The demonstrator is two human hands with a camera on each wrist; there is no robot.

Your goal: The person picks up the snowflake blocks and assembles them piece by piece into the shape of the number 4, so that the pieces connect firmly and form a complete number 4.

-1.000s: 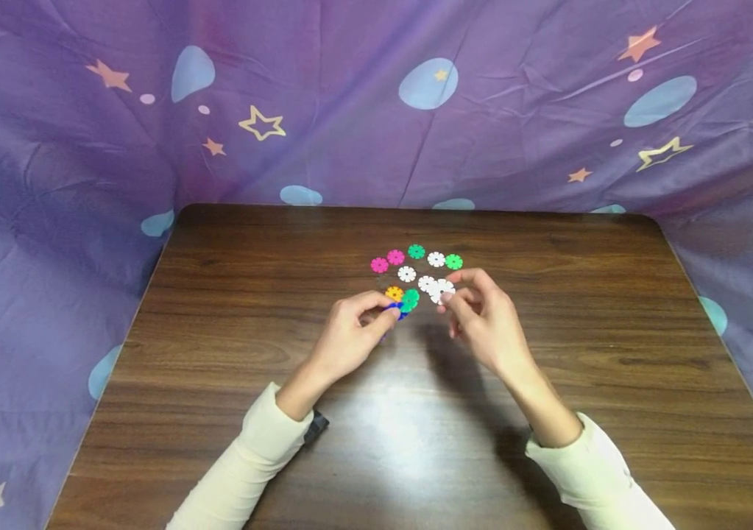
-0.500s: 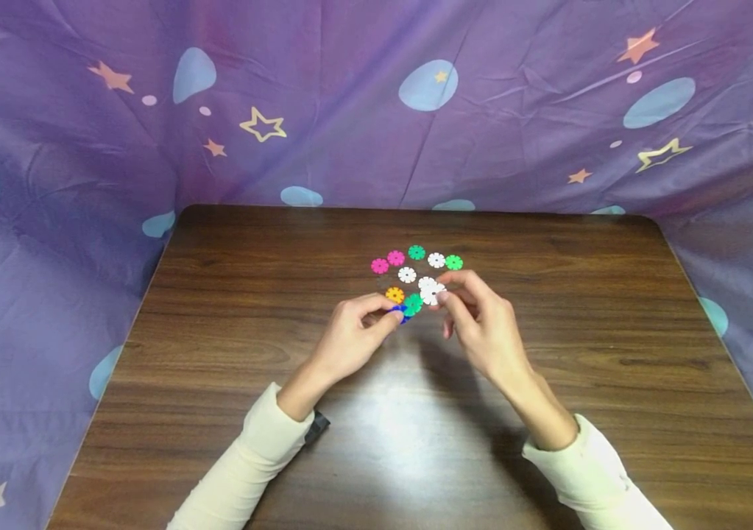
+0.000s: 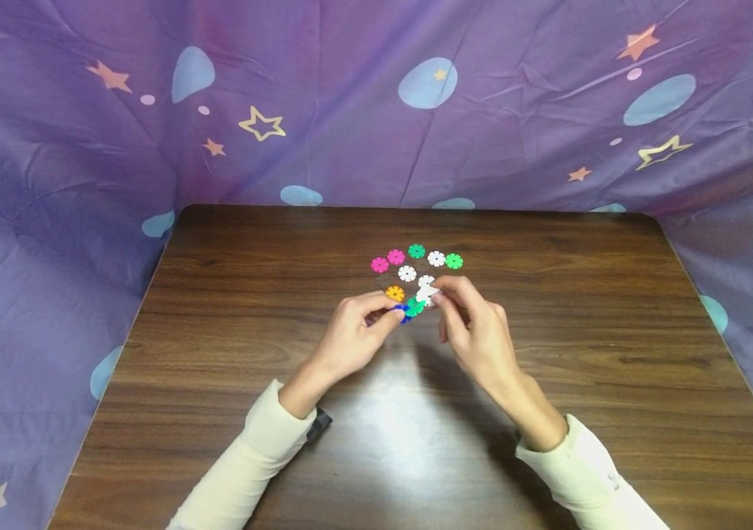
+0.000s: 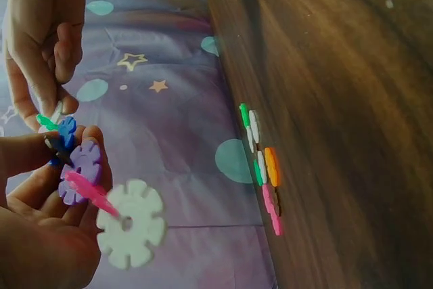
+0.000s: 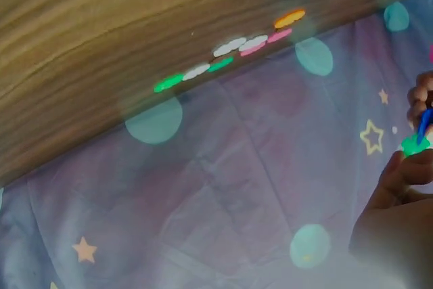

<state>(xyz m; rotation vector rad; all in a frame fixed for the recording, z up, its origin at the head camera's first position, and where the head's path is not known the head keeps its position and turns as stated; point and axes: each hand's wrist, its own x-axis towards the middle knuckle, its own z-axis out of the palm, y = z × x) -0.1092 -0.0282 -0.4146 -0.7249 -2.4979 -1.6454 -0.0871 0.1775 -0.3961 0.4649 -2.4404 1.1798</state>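
Observation:
Near the middle of the table, my left hand pinches a chain of notched plastic building discs. In the left wrist view the chain runs from a white disc through a pink disc and a purple disc to a blue disc, with a dark piece partly hidden by the fingers. A green disc stands at the chain's right end. Between thumb and fingertips, my right hand holds another white disc, tilted and right at the green disc's edge.
Loose discs lie flat on the brown wooden table beyond the hands: pink, dark green, light green, orange and several white ones. A purple patterned cloth hangs behind.
My right hand has moved left with its white disc, which has turned from facing the camera to tilted and now meets the green disc. The left hand has stayed almost still.

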